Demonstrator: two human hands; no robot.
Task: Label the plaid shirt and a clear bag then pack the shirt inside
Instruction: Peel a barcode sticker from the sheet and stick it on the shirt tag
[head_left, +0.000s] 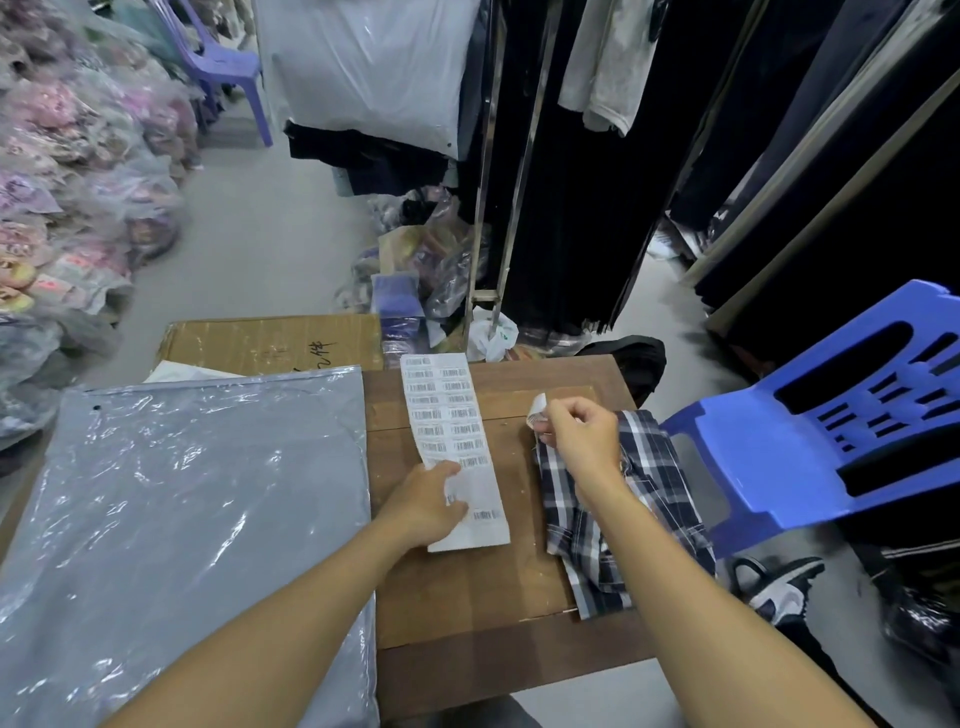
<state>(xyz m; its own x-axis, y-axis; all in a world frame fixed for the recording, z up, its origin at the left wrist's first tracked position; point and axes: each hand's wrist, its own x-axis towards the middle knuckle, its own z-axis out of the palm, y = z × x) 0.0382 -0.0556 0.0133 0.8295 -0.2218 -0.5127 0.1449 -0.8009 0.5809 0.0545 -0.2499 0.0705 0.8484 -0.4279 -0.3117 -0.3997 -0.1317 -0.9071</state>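
Lying across the near left part of the wooden desk (493, 597), a stack of clear bags (182, 519) is seen, overhanging its left edge. Just right of the bags, a sheet of barcode labels (457, 431) is pinned flat by the left hand (431, 504), fingers spread and pressed on its lower end. Right of the sheet, the plaid shirt (623, 519) is draped over the desk's right edge. Above the shirt's far end, a peeled label (537, 410) is pinched between the right hand's (576, 436) fingers.
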